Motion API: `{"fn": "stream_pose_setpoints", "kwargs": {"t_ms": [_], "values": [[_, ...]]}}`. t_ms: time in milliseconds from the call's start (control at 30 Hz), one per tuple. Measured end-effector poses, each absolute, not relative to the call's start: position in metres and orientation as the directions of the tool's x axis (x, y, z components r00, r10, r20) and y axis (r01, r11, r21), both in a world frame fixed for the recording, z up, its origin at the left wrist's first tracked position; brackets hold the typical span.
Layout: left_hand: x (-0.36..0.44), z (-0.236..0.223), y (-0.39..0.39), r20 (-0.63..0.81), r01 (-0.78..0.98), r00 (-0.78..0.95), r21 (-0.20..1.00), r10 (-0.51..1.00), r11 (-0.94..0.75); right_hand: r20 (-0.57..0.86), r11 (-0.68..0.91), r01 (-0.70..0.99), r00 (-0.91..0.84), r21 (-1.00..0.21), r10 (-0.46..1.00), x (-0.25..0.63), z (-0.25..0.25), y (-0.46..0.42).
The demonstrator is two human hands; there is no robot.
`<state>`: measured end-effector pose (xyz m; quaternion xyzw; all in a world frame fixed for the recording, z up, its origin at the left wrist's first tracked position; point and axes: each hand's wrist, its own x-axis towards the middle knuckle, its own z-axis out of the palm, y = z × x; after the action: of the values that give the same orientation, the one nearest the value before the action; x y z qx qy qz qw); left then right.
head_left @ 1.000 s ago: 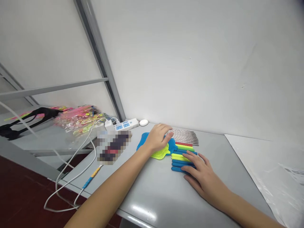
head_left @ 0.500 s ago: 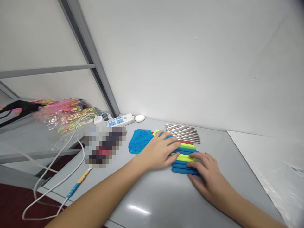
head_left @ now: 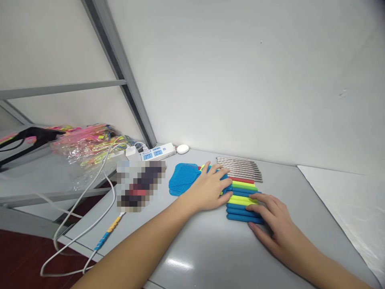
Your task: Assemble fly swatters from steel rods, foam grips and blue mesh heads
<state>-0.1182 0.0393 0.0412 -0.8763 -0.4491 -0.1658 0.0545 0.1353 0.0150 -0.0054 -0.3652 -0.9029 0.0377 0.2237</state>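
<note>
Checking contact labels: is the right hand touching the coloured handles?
Touching. The head view shows the right hand lying flat with its fingers resting on top of the blue and green handles, no gap visible.

Small assembly or packing workshop, not a home: bare grey metal bench [head_left: 210, 249] against a plain white wall [head_left: 240, 80], grey steel racking [head_left: 120, 80] alongside. Sorted stock: metal rods [head_left: 240, 168], coloured handles [head_left: 243, 192], bagged plastic goods [head_left: 87, 144] on the next bench, power strip [head_left: 156, 152].
</note>
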Motion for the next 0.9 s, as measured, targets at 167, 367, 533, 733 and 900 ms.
{"fn": "stream_pose_setpoints", "kwargs": {"t_ms": [167,367,533,733,900], "values": [[-0.125,0.043,0.040,0.369,0.826,0.510,0.041,0.777,-0.562,0.372,0.725,0.647,-0.629,-0.235,0.683,0.135,-0.004,0.014],[-0.136,0.044,0.042,0.349,0.869,0.457,0.019,0.818,-0.494,0.344,0.717,0.651,-0.632,-0.248,0.694,0.136,-0.003,0.013],[-0.135,0.045,0.041,0.361,0.874,0.438,0.045,0.824,-0.484,0.348,0.719,0.644,-0.632,-0.261,0.693,0.136,-0.004,0.014],[-0.123,0.052,0.034,0.380,0.790,0.514,0.141,0.769,-0.597,0.352,0.733,0.626,-0.644,-0.266,0.679,0.136,0.000,0.012],[-0.107,0.055,0.021,0.370,0.658,0.631,0.209,0.682,-0.723,0.348,0.758,0.599,-0.675,-0.259,0.651,0.137,0.004,0.011]]}}
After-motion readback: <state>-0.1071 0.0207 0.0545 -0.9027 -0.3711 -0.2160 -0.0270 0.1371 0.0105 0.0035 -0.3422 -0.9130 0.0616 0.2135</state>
